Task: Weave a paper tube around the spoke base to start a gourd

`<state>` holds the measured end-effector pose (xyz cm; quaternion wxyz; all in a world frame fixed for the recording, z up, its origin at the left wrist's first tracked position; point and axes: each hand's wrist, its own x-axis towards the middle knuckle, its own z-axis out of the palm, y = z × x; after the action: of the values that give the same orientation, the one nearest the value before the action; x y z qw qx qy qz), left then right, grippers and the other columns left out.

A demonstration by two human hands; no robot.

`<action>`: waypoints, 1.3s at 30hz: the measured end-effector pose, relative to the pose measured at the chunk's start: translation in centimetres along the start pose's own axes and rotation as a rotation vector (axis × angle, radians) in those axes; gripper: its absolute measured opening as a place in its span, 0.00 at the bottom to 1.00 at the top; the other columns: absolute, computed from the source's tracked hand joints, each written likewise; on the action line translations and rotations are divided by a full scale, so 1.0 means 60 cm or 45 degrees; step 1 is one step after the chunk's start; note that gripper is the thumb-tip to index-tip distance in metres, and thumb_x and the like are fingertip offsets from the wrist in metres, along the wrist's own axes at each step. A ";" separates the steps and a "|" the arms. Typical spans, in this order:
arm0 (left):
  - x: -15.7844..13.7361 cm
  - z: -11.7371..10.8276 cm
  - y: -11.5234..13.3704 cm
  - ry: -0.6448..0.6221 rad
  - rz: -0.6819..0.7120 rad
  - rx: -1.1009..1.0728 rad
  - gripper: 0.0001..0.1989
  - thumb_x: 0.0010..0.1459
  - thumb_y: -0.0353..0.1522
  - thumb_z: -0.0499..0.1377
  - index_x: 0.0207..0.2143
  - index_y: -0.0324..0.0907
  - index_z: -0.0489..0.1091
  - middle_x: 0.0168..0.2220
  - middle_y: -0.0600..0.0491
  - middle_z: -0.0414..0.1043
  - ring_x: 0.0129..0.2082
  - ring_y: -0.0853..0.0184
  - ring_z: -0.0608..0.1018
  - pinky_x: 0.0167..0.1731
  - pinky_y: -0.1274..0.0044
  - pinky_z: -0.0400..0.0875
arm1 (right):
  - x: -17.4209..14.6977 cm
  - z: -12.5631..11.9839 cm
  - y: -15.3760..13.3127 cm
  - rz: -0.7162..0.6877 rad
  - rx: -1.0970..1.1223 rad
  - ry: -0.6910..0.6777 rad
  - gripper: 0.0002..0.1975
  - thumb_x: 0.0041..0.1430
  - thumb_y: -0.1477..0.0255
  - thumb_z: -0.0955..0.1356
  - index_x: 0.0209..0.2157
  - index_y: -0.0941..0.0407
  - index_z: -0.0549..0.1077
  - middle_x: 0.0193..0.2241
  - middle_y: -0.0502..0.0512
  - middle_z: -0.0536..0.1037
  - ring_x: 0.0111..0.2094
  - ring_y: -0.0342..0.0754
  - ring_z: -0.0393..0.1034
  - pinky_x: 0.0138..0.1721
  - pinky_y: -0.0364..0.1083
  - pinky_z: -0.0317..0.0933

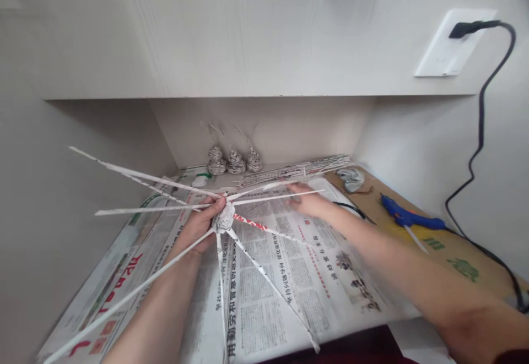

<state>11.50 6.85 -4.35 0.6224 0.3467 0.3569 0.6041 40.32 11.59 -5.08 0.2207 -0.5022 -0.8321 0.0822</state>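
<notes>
My left hand [206,215] pinches a small round woven paper disc [224,218], thumb on top, above the newspaper. Long thin rolled-paper sticks fan out from the disc on all sides. One white stick [152,284] slants to the lower left, another stick [268,276] to the lower right, and one with red print [250,222] points right. My right hand [308,200] is at the right-hand sticks, its fingers bent and smeared by motion. A paper stick [275,186] runs up to its fingertips; whether they grip it is not clear.
Newspaper [264,320] covers the table. Three small coiled paper gourds [235,163] stand at the back, beside a bundle of paper sticks [297,170]. On cardboard at the right lie a blue glue gun [413,218] and a crumpled grey piece [351,179]. A black cord [481,116] hangs from the socket.
</notes>
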 end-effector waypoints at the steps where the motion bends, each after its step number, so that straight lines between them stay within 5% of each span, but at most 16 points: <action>1: 0.002 -0.001 0.003 0.008 0.010 -0.013 0.11 0.36 0.30 0.69 0.25 0.39 0.71 0.21 0.55 0.70 0.20 0.74 0.70 0.20 0.84 0.66 | 0.009 -0.022 0.010 0.037 0.001 0.009 0.33 0.54 0.68 0.66 0.61 0.52 0.53 0.53 0.59 0.67 0.50 0.53 0.63 0.49 0.47 0.57; 6: 0.005 -0.005 0.012 0.059 0.066 -0.006 0.12 0.36 0.31 0.69 0.25 0.39 0.71 0.20 0.56 0.70 0.20 0.73 0.70 0.19 0.84 0.65 | 0.050 -0.152 0.055 0.287 -0.108 0.138 0.36 0.56 0.62 0.64 0.63 0.54 0.46 0.43 0.59 0.74 0.38 0.50 0.70 0.41 0.45 0.62; 9: 0.007 -0.008 0.012 0.016 0.037 0.070 0.10 0.37 0.30 0.68 0.23 0.38 0.70 0.21 0.55 0.70 0.20 0.74 0.70 0.20 0.84 0.65 | 0.058 -0.180 0.072 0.301 -0.354 0.167 0.32 0.56 0.62 0.63 0.61 0.54 0.52 0.43 0.59 0.74 0.38 0.51 0.70 0.40 0.47 0.61; 15: 0.011 -0.023 0.013 -0.043 -0.045 0.199 0.10 0.39 0.31 0.68 0.23 0.36 0.70 0.21 0.55 0.70 0.19 0.75 0.70 0.19 0.84 0.64 | 0.020 -0.114 0.074 0.187 -0.406 -0.335 0.14 0.53 0.63 0.65 0.39 0.52 0.77 0.37 0.55 0.78 0.37 0.50 0.70 0.37 0.43 0.60; 19: 0.008 -0.027 0.012 -0.088 -0.101 0.315 0.12 0.40 0.32 0.67 0.28 0.36 0.73 0.23 0.53 0.72 0.20 0.73 0.72 0.20 0.82 0.65 | 0.008 -0.092 0.064 0.295 -0.459 -0.089 0.14 0.54 0.63 0.63 0.27 0.55 0.77 0.26 0.54 0.77 0.28 0.48 0.69 0.28 0.43 0.56; 22: 0.004 -0.028 0.010 -0.157 -0.126 0.411 0.11 0.41 0.33 0.66 0.29 0.36 0.73 0.22 0.53 0.72 0.19 0.73 0.71 0.19 0.82 0.64 | 0.028 -0.090 0.053 0.269 -0.415 0.073 0.14 0.55 0.64 0.62 0.29 0.55 0.76 0.27 0.53 0.77 0.28 0.47 0.69 0.28 0.42 0.55; 29: 0.001 -0.020 0.006 -0.164 -0.093 0.460 0.13 0.39 0.33 0.67 0.28 0.36 0.73 0.23 0.51 0.72 0.21 0.70 0.72 0.21 0.79 0.65 | 0.131 -0.004 -0.003 -0.059 -0.340 -0.054 0.12 0.57 0.71 0.62 0.39 0.55 0.74 0.37 0.55 0.76 0.39 0.47 0.67 0.39 0.42 0.55; 34: 0.006 -0.017 0.000 -0.153 -0.086 0.434 0.12 0.39 0.34 0.67 0.25 0.35 0.72 0.21 0.53 0.71 0.19 0.71 0.71 0.20 0.80 0.63 | 0.184 0.073 -0.029 -0.059 -0.358 -0.073 0.11 0.55 0.71 0.65 0.39 0.56 0.75 0.37 0.59 0.75 0.41 0.51 0.65 0.41 0.45 0.54; 39: 0.015 -0.025 -0.010 -0.104 -0.089 0.436 0.15 0.39 0.34 0.67 0.30 0.35 0.73 0.24 0.51 0.73 0.22 0.69 0.72 0.23 0.79 0.65 | 0.186 0.090 -0.031 -0.079 -0.318 -0.012 0.07 0.54 0.71 0.66 0.33 0.57 0.75 0.35 0.59 0.76 0.42 0.54 0.64 0.42 0.48 0.52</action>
<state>10.52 7.76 -5.62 0.5890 0.4592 0.4407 0.4979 31.95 20.85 -6.03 0.1549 -0.4993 -0.8521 -0.0265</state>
